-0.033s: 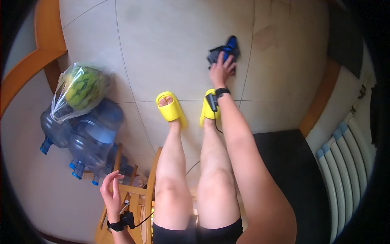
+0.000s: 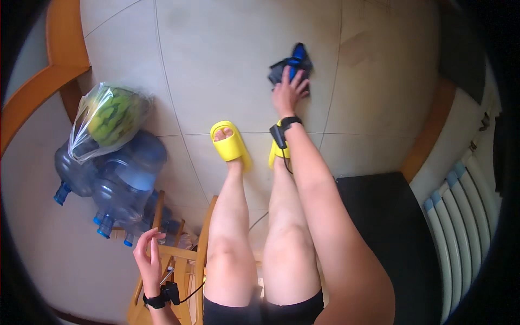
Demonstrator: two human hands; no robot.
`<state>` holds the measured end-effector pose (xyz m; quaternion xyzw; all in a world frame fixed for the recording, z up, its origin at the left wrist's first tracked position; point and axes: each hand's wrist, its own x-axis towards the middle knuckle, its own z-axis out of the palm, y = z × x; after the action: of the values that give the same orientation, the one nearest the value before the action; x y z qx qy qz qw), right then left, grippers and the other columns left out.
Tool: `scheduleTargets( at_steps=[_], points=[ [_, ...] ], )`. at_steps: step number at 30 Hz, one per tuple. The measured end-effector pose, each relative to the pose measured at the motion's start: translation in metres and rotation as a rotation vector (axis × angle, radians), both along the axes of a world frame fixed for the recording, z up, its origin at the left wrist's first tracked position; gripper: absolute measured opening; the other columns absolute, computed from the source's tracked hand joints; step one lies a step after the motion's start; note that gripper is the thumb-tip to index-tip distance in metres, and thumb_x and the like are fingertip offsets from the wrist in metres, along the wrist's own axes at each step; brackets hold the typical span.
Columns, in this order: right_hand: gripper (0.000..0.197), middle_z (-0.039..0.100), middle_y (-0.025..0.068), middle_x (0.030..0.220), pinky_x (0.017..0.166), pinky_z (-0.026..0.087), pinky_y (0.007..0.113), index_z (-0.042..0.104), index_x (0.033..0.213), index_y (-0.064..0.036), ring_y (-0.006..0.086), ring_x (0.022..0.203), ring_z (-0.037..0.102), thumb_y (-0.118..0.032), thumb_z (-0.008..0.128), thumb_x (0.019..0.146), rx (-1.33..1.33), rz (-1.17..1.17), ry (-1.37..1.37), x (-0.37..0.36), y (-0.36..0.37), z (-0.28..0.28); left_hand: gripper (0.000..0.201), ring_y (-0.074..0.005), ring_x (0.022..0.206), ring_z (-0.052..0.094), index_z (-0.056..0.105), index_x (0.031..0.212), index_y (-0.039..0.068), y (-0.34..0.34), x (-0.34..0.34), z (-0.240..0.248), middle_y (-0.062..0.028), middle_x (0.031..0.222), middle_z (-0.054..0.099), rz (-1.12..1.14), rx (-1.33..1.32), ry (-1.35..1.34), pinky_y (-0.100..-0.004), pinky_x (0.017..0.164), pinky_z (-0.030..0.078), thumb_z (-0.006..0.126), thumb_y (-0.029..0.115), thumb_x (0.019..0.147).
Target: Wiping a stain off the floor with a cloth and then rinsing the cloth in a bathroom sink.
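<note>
My right hand (image 2: 288, 95) reaches down to the floor. Its fingers are spread over a crumpled dark grey and blue cloth (image 2: 298, 52), and the palm side is hidden. The cloth lies on the pale tiles beyond my right yellow slipper (image 2: 279, 153). At the lower left, my left hand (image 2: 148, 253) hangs in the air over a wooden chair (image 2: 200, 238), its fingers loosely bent and nothing visible in them. Each wrist wears a black strap with a small black device and a cable.
To the left, a striped watermelon (image 2: 112, 116) in a clear plastic bag rests against several large blue water bottles (image 2: 120, 192). A black flat-topped piece (image 2: 384, 227) stands right of my arm, beside a white radiator (image 2: 463, 216). My left yellow slipper (image 2: 230, 146) is on the tiles.
My right hand and the cloth under it have shifted a little to the left and slightly farther away across the floor. My left hand stays where it was.
</note>
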<state>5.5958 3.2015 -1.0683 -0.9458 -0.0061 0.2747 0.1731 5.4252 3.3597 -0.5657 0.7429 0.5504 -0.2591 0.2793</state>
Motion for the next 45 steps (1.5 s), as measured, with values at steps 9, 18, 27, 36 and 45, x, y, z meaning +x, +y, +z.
scheduleTargets(
  at_steps=[9, 18, 27, 36, 45],
  points=[
    [0.042, 0.024, -0.0002, 0.151, 0.109, 0.006, 0.063, 0.051, 0.129, -0.0345, 0.0341, 0.141, 0.014, -0.025, 0.047, 0.088, 0.299, 0.885, -0.07, -0.08, 0.113, 0.036, 0.019, -0.0171, 0.089, 0.062, 0.058, 0.107, -0.003, 0.03, -0.045, 0.01, -0.0099, 0.093, 0.064, -0.036, 0.049, 0.029, -0.0281, 0.082, 0.045, 0.046, 0.004, 0.093],
    [0.053, 0.026, 0.0077, 0.15, 0.106, 0.021, 0.059, 0.041, 0.137, -0.0294, 0.0363, 0.135, 0.026, -0.017, 0.049, 0.086, 0.032, 0.641, -0.144, -0.066, -0.03, 0.029, 0.019, -0.018, 0.09, 0.062, 0.059, 0.106, -0.003, 0.03, -0.059, 0.017, -0.0107, 0.09, 0.066, -0.078, -0.011, 0.015, -0.0294, 0.083, 0.045, 0.046, 0.002, 0.092],
    [0.079, 0.007, 0.0354, 0.146, 0.108, 0.021, 0.054, 0.008, 0.149, -0.0235, 0.049, 0.134, 0.019, -0.024, 0.056, 0.086, -0.113, -0.394, 0.083, -0.061, -0.244, -0.062, 0.018, -0.0182, 0.088, 0.062, 0.058, 0.105, -0.002, 0.011, -0.116, 0.005, -0.0101, 0.089, 0.067, -0.028, 0.05, -0.019, -0.029, 0.083, 0.045, 0.046, 0.003, 0.093],
    [0.07, 0.011, 0.0231, 0.151, 0.095, 0.028, 0.07, 0.022, 0.145, -0.0304, 0.0561, 0.131, 0.017, -0.02, 0.053, 0.084, -0.168, -0.317, -0.002, -0.087, -0.123, -0.019, 0.018, -0.0163, 0.087, 0.062, 0.058, 0.105, -0.002, -0.018, -0.155, 0.011, -0.01, 0.09, 0.066, 0.053, 0.019, -0.002, -0.0272, 0.079, 0.046, 0.047, 0.006, 0.094],
    [0.049, 0.021, 0.0119, 0.152, 0.106, 0.009, 0.067, 0.043, 0.136, -0.0293, 0.0426, 0.138, 0.015, -0.016, 0.044, 0.089, 0.112, 0.264, -0.17, -0.17, 0.029, 0.019, 0.018, -0.018, 0.088, 0.063, 0.059, 0.104, -0.003, -0.015, -0.173, -0.007, -0.0108, 0.091, 0.066, -0.107, -0.004, 0.028, -0.0277, 0.082, 0.045, 0.046, 0.004, 0.093]
  ],
)
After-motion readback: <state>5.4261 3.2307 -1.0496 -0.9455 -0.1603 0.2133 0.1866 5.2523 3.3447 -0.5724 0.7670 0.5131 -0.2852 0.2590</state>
